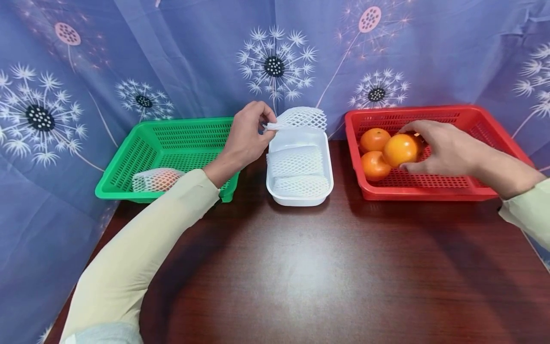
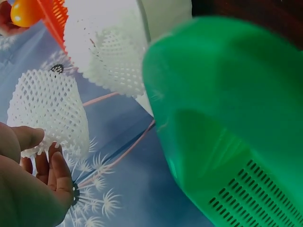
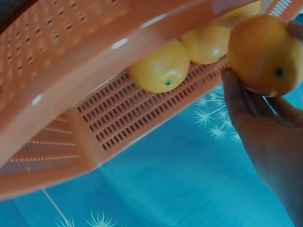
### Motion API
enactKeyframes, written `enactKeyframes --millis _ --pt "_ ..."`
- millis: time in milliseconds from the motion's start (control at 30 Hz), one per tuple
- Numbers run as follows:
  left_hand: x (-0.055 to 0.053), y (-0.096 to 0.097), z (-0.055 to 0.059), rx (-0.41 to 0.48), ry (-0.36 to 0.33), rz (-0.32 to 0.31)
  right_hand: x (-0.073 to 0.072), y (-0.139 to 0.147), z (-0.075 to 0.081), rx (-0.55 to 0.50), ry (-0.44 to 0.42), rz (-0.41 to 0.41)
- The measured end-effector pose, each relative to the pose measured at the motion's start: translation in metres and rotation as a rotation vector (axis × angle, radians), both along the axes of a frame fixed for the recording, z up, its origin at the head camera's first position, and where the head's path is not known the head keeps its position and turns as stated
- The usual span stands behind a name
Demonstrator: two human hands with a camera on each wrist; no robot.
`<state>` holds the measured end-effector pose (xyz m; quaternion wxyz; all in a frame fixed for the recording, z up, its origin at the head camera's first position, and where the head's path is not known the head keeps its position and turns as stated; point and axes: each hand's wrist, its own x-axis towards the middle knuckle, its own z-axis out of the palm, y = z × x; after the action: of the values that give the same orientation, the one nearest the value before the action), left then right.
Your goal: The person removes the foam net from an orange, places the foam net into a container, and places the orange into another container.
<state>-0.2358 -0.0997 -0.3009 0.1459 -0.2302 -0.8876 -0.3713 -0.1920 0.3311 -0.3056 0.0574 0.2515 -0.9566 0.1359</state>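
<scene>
My left hand [image 1: 250, 129] pinches one end of a white foam net sleeve [image 1: 302, 118], held over the far end of a white tray [image 1: 299, 201]. More foam net sleeves [image 1: 296, 162] lie flat inside that tray. In the left wrist view the pinched sleeve [image 2: 49, 106] hangs from the thumb and fingertips, its mesh partly spread. Over the red basket [image 1: 429, 193], my right hand [image 1: 447, 148] grips an orange [image 1: 400, 150] between thumb and fingers. Two other oranges [image 1: 375, 166] sit close by at the basket's left end. The right wrist view shows the gripped orange [image 3: 265, 56] with a green stem spot.
At the left stands a green basket [image 1: 172, 125] holding a fruit in a foam net [image 1: 159, 180]. The baskets and tray stand in a row along the back of a dark wooden table [image 1: 301, 267]. A blue dandelion-print cloth [image 1: 193, 52] hangs behind them.
</scene>
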Motion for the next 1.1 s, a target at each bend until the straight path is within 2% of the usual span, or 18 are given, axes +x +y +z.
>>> enactKeyframes --millis 200,433,767,1100 --pt "-0.006 0.011 -0.004 -0.049 -0.020 0.018 -0.011 0.007 -0.004 0.079 -0.091 -0.022" --pt "-0.012 0.017 -0.007 -0.104 -0.058 0.047 -0.016 0.013 -0.006 0.153 -0.194 -0.052" --pt "-0.013 0.026 -0.012 -0.194 -0.093 0.074 -0.020 0.018 -0.014 0.230 -0.230 -0.026" --pt "-0.009 0.031 -0.027 -0.260 -0.126 0.093 -0.024 0.016 -0.022 0.266 -0.220 0.054"
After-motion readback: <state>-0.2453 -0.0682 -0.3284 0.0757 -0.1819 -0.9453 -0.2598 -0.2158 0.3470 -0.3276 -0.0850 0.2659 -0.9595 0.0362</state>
